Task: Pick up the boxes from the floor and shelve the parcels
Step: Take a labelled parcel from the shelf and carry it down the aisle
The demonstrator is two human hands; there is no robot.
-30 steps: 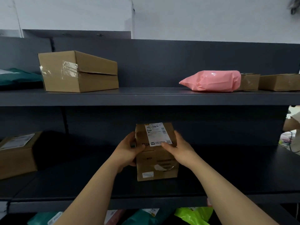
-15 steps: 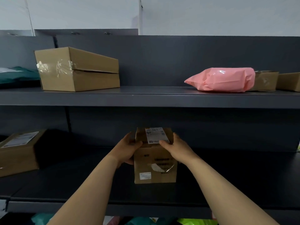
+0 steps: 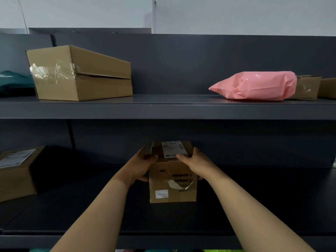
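Here left hand (image 3: 143, 165), right hand (image 3: 195, 163) grip small box (image 3: 172, 186) sides, thumbs on top, on lower shelf (image 3: 254, 206).

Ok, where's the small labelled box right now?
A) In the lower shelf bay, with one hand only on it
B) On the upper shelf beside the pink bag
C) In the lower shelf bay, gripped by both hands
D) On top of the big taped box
C: the small box is down on the lower shelf, with the left hand and right hand gripping its upper sides.
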